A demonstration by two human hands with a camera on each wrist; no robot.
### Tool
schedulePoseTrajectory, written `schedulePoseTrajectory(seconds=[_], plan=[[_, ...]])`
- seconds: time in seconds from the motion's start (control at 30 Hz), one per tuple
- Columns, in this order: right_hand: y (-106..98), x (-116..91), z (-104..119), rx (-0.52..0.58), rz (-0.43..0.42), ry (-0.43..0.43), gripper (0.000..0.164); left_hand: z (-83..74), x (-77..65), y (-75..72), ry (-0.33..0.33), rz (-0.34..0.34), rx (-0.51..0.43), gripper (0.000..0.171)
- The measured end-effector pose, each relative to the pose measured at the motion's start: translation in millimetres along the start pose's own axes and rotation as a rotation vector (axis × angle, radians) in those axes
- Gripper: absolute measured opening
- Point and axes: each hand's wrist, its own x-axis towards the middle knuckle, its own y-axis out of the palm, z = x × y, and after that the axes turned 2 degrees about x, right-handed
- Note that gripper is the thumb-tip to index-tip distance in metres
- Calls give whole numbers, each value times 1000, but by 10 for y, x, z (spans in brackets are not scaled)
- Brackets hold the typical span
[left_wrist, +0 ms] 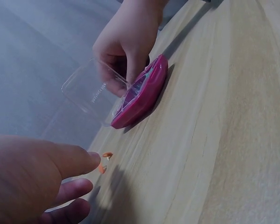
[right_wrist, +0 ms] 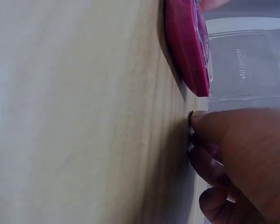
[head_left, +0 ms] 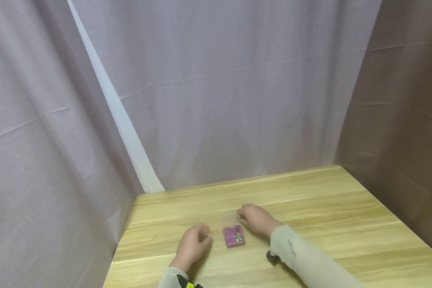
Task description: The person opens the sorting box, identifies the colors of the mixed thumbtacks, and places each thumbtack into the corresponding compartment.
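Observation:
A small pink divided box (head_left: 234, 236) lies on the table with its clear lid (right_wrist: 247, 65) raised at the far side. Green and pale bits show in one compartment. My left hand (head_left: 193, 244) is left of the box, thumb extended and fingers slightly bent. Close to its fingertips in the left wrist view are tiny orange pieces (left_wrist: 107, 155); I see nothing held in that hand. To the right of the lid, my right hand (head_left: 256, 219) hovers low with loosely curled fingers. Its fingertips (right_wrist: 200, 122) are at the table surface, and no held thing can be made out.
The wooden table (head_left: 317, 216) carries the box and orange pieces. Grey curtains (head_left: 237, 100) hang behind it and at the left, and a darker curtain (head_left: 403, 120) at the right. Dark straps and devices are on both wrists.

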Motion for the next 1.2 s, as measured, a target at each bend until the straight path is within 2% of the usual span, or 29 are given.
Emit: schedulePoseTrajectory(seconds=[0.27, 0.5, 0.8, 1.0, 1.2], plan=[[-68, -129, 8, 31, -26, -9, 14, -17, 2, 5, 14, 1, -3, 35], [-150, -256, -26, 62, -61, 12, 3, -33, 6, -2, 25, 6, 5, 36], [-224, -409, 215, 138, -42, 43, 3, 6, -36, 9, 24, -8, 7, 35], [-195, -400, 357, 113, -59, -12, 5, 4, -43, 7, 10, -5, 4, 37], [-118, -363, 360, 88, -58, -31, 7, -17, -44, -4, -9, 2, 7, 37]])
